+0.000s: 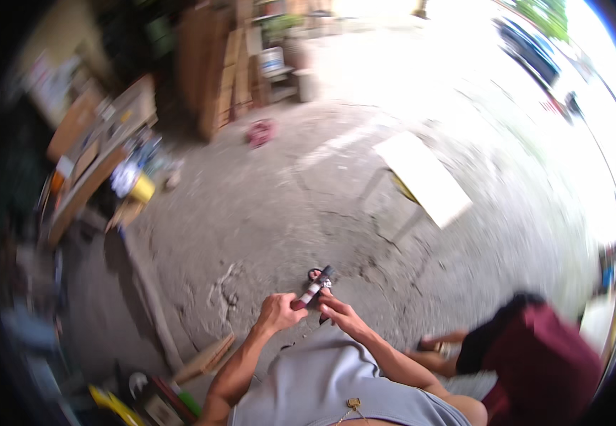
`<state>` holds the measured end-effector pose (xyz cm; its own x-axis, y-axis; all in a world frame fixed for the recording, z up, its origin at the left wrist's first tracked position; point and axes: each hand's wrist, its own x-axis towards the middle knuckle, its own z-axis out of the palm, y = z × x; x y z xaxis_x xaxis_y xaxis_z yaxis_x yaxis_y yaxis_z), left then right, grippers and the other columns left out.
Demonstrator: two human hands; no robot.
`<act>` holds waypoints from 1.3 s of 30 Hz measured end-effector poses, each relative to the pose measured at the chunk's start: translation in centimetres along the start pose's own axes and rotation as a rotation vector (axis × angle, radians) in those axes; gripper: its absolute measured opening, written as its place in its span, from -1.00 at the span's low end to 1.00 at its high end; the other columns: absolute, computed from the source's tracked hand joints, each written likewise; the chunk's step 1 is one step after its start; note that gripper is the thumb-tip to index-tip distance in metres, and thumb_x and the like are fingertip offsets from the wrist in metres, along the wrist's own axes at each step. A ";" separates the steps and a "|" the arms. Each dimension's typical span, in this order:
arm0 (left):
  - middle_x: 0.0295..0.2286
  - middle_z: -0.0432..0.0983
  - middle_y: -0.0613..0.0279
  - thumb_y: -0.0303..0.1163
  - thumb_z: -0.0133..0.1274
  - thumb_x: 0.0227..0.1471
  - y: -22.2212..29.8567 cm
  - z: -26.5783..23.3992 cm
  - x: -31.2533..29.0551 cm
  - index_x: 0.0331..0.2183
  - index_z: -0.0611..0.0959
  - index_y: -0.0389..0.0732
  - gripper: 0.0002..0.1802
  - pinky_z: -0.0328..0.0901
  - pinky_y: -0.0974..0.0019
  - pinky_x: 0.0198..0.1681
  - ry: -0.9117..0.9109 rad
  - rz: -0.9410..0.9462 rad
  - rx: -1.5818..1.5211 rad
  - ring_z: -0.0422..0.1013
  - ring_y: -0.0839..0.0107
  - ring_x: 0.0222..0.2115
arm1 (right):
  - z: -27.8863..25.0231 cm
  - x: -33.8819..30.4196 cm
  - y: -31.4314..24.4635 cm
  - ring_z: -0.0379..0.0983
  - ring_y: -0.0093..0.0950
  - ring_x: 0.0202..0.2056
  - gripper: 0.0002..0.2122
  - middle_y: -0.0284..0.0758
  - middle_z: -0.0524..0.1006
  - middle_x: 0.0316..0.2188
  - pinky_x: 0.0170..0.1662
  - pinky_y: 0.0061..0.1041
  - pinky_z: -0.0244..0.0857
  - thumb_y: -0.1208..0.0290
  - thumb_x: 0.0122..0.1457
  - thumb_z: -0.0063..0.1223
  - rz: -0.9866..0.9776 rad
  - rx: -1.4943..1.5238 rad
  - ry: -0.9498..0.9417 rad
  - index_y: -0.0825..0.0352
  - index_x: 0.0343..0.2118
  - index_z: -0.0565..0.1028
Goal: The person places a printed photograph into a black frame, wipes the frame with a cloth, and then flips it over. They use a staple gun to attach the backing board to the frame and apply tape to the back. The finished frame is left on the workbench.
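My left hand is closed on the lower end of a short dark-red cylindrical thing with a pale band and a dark upper end. It tilts up to the right, and blur hides its exact kind. Close beside its right side is my right hand, fingers loosely stretched and apart; I cannot tell whether they touch it. Below both hands, sandalled feet show on the concrete, partly covered by the thing.
A white board on legs stands ahead right. At left are a cluttered wooden workbench and a yellow bucket. Wooden planks lean at the back. A person in a maroon shirt bends close on my right.
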<state>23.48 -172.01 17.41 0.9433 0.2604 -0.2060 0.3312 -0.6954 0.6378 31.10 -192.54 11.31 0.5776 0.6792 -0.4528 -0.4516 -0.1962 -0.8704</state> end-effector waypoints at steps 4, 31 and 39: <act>-0.57 0.54 -0.02 -0.11 0.25 -0.28 -3.7 -2.8 4.0 -0.54 0.60 -0.21 -0.65 0.39 0.04 -0.38 0.319 -0.218 -0.134 0.50 -0.04 -0.47 | 7.3 13.7 -6.3 0.41 -0.52 -0.17 -0.60 -0.36 0.49 -0.23 -0.13 -0.48 0.30 0.08 0.22 0.04 0.232 0.237 -0.218 0.33 -0.07 0.43; -0.34 0.54 0.05 -0.12 0.26 -0.08 -64.7 -57.4 16.1 -0.11 0.59 -0.21 -0.48 0.35 0.17 -0.24 0.993 -0.568 -0.342 0.47 0.14 -0.31 | 61.9 79.5 -30.6 0.42 -0.52 -0.48 -0.50 -0.33 0.50 -0.54 -0.38 -0.49 0.30 -0.12 0.04 0.13 0.161 -0.214 -0.525 0.37 -0.41 0.49; -0.54 0.47 0.26 -0.16 0.22 -0.08 -77.6 -83.3 31.9 -0.55 0.58 -0.16 -0.72 0.19 0.24 -0.37 0.936 0.294 -0.170 0.38 0.29 -0.51 | 85.6 93.1 -36.8 0.45 -0.57 -0.29 -0.47 -0.29 0.54 -0.37 -0.22 -0.49 0.36 0.00 -0.07 0.28 -0.019 -0.435 -1.078 0.44 -0.26 0.51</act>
<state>25.97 -53.96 23.12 0.5650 0.5674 0.5990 0.0103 -0.7308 0.6826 43.23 -61.53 17.76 -0.3912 0.8932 -0.2216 -0.0566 -0.2637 -0.9630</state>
